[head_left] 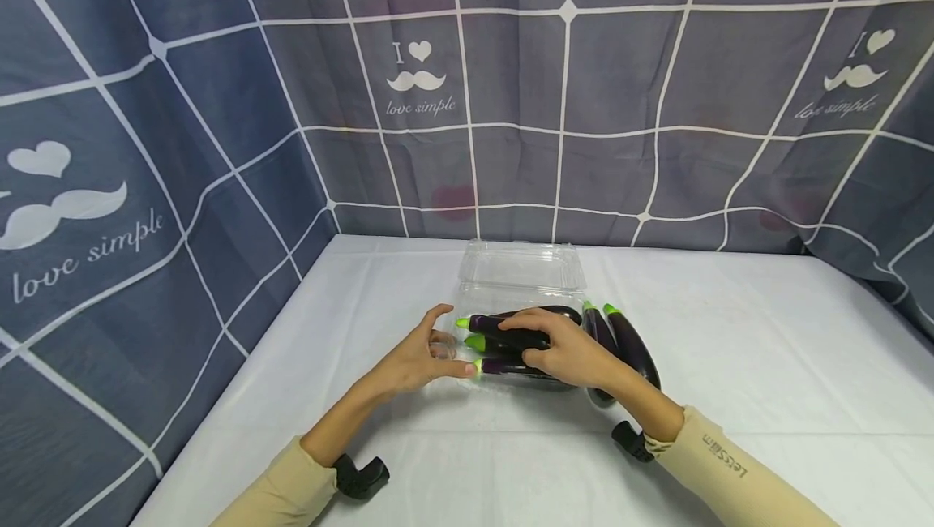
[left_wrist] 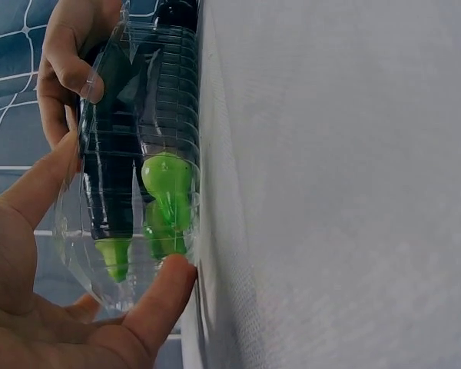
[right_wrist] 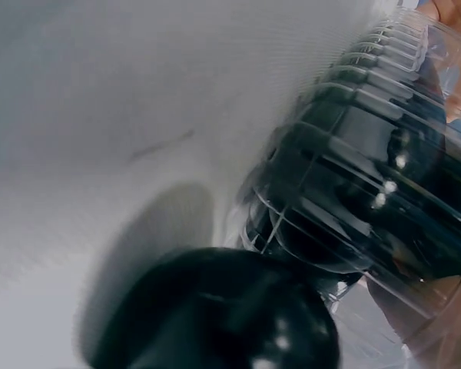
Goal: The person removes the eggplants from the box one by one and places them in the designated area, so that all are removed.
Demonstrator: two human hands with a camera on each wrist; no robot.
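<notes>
A clear plastic box with its lid folded back holds dark purple eggplants with green stem ends. My left hand is at the box's left end, thumb by the front corner and fingers spread round the end and far side. In the left wrist view, the thumb presses near the lower corner. From above, my right hand grips the upper eggplant, its stem end pointing left. A front eggplant lies along the near wall. Other eggplants behind are partly hidden by the right hand.
Two more eggplants lie on the white cloth right of the box: an outer one and an inner one, partly behind the right forearm. A grid-patterned curtain rises behind and beside the table. Black wrist devices sit at both cuffs.
</notes>
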